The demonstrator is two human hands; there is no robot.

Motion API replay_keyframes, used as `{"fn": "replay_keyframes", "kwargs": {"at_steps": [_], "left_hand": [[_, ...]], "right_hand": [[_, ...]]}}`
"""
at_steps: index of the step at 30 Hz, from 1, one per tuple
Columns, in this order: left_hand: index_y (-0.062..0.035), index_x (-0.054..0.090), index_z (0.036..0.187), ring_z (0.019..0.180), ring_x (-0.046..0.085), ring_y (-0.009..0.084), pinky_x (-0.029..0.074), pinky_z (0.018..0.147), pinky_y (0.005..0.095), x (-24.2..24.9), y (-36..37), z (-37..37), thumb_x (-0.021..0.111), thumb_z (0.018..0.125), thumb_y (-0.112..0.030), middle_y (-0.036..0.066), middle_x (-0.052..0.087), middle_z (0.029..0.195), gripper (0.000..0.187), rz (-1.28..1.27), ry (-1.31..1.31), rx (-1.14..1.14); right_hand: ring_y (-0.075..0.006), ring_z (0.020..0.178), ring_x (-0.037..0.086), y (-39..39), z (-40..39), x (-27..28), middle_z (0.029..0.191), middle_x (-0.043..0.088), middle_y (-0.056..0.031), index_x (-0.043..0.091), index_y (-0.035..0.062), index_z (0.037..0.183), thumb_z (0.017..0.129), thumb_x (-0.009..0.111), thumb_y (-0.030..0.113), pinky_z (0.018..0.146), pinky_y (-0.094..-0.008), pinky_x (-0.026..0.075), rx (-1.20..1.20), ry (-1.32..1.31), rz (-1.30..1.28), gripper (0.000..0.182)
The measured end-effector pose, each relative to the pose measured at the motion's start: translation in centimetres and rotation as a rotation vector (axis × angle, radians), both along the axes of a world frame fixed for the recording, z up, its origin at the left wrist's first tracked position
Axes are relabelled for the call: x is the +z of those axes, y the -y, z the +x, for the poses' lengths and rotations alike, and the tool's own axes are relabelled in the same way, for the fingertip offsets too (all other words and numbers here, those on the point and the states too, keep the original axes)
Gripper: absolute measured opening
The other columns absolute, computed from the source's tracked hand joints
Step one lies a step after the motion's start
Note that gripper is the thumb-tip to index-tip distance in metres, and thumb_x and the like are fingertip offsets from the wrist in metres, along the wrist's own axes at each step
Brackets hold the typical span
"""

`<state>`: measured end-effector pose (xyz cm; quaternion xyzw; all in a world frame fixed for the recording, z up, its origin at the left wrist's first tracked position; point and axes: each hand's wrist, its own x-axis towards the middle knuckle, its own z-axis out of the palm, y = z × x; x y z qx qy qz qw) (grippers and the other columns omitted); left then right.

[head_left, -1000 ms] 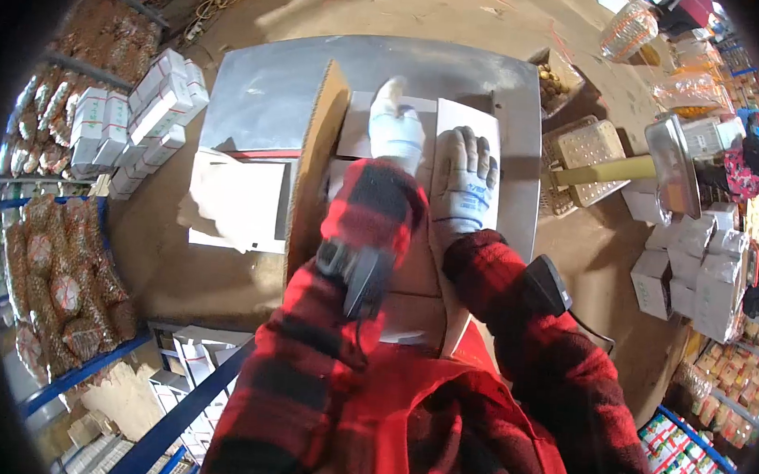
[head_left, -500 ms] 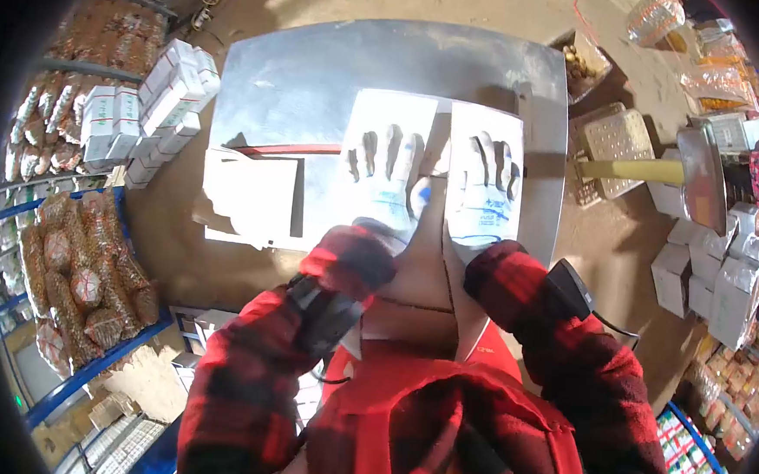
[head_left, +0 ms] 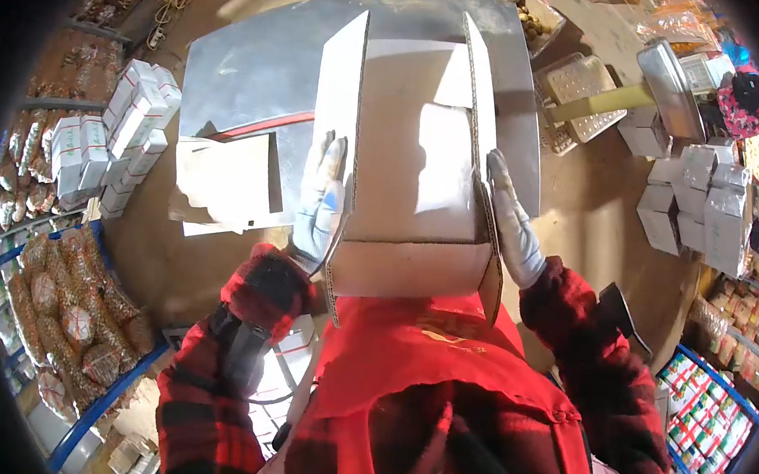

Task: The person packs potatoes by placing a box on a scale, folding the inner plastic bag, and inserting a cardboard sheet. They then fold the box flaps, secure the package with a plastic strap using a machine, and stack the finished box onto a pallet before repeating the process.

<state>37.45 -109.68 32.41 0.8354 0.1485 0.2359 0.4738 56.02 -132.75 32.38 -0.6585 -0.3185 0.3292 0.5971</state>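
An open cardboard box [head_left: 417, 196], white outside and brown inside, rests on the metal table's near side, close to my red apron. Its left flap [head_left: 340, 87] and right flap [head_left: 481, 87] stand upright. My left hand [head_left: 319, 203], in a pale glove, lies flat along the left outer side, fingers stretched. On the right outer side my right hand [head_left: 513, 219], gloved too, presses with straight fingers. Neither hand's fingers are wrapped round the cardboard. Bright light falls on part of the inside, where I see no contents.
Flat cardboard pieces [head_left: 226, 180] lie at the left on the metal table [head_left: 251, 64], near a red strip [head_left: 265, 124]. White boxes [head_left: 134, 122] and netted bundles [head_left: 71, 305] stand at the left. A scale-like metal pan [head_left: 672, 88] and more white boxes [head_left: 703, 196] stand at the right.
The two white flaps, lying flatter under my palms before, now stand upright and the inside shows. My hands have moved apart to the box's outer sides. The camera view has shifted.
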Motion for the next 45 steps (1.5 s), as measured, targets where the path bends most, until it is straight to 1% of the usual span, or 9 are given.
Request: {"fn": "replay_keyframes", "kwargs": {"at_steps": [3,7,11,19,22,34,38,41,45], "left_hand": [[-0.0013,0.037,0.135,0.133,0.026,0.0316,0.019,0.108,0.0415,0.3,0.6,0.2,0.035,0.096,-0.028,0.02,0.028,0.142,0.047,0.016,0.01,0.023],[-0.0039,0.042,0.133,0.13,0.032,0.0307,0.022,0.107,0.0437,0.8,0.9,0.5,0.034,0.096,-0.028,0.017,0.038,0.138,0.045,0.052,0.01,0.057],[-0.0084,0.047,0.13,0.13,0.034,0.0279,0.012,0.108,0.0483,2.1,1.5,0.7,0.032,0.094,-0.028,0.01,0.042,0.137,0.044,0.222,-0.151,0.09],[-0.0058,0.048,0.126,0.128,0.034,0.0317,0.02,0.106,0.0508,1.2,2.6,2.5,0.044,0.089,-0.022,0.012,0.043,0.135,0.041,0.424,-0.289,0.165],[-0.006,0.04,0.131,0.127,0.035,0.0336,0.021,0.105,0.0525,1.4,2.9,3.2,0.046,0.087,-0.02,0.013,0.037,0.138,0.047,0.525,-0.372,0.103],[-0.0033,0.046,0.127,0.122,0.038,0.0385,0.024,0.104,0.0502,1.4,2.9,3.4,0.05,0.084,-0.02,0.019,0.043,0.132,0.046,0.463,-0.238,0.144],[-0.003,0.051,0.122,0.121,0.041,0.0356,0.029,0.103,0.045,0.3,1.8,2.0,0.046,0.087,-0.015,0.018,0.048,0.127,0.037,0.254,0.093,0.101],[-0.0028,0.051,0.122,0.12,0.043,0.035,0.031,0.102,0.0438,-0.2,1.9,1.3,0.045,0.088,-0.014,0.017,0.049,0.126,0.037,0.141,0.194,0.134],[-0.0026,0.048,0.124,0.123,0.04,0.0332,0.027,0.105,0.0448,1.4,3.7,2.1,0.045,0.087,-0.015,0.016,0.047,0.129,0.039,0.463,-0.069,0.183]], "right_hand": [[-0.0186,0.137,0.016,0.0,-1.0,2.2,0.148,0.02,-0.0087,0.02,0.0011,0.142,0.099,0.027,0.039,0.112,-0.0311,0.011,-0.089,-0.342,-0.005,0.058],[-0.019,0.137,0.017,-0.5,-1.7,2.7,0.147,0.024,-0.0101,0.022,0.0001,0.141,0.099,0.027,0.035,0.111,-0.0307,0.012,-0.179,-0.376,-0.009,0.055],[-0.0206,0.136,0.02,-0.3,-2.2,0.7,0.145,0.027,-0.0116,0.025,-0.0011,0.14,0.099,0.028,0.028,0.111,-0.0305,0.014,-0.175,-0.117,-0.017,0.05],[-0.0336,0.126,0.033,-4.0,-4.6,0.4,0.135,0.038,-0.018,0.042,0.0029,0.131,0.09,0.042,0.016,0.108,-0.0413,0.021,-0.259,0.644,-0.427,0.043],[-0.0414,0.13,0.026,-6.5,-6.6,-0.5,0.141,0.029,-0.0215,0.035,0.0043,0.134,0.087,0.048,0.023,0.106,-0.0504,0.021,-0.248,0.961,-0.763,0.053],[-0.0421,0.129,0.024,-6.5,-6.8,-1.5,0.14,0.027,-0.0223,0.033,0.0042,0.135,0.084,0.049,0.024,0.106,-0.0511,0.018,-0.19,1.12,-0.681,0.058],[-0.0388,0.126,0.03,-6.3,-6.9,0.1,0.136,0.033,-0.0189,0.038,0.0079,0.132,0.087,0.045,0.022,0.105,-0.0489,0.022,-0.259,1.013,-0.568,0.047],[-0.0384,0.125,0.032,-5.5,-5.9,-0.4,0.134,0.036,-0.0191,0.039,0.0075,0.131,0.085,0.047,0.019,0.104,-0.0489,0.024,-0.344,0.709,-0.274,0.048],[-0.0411,0.128,0.028,-7.1,-6.6,0.2,0.137,0.033,-0.0187,0.033,0.0067,0.135,0.085,0.048,0.019,0.105,-0.0501,0.02,-0.287,0.942,-0.485,0.054]]}}
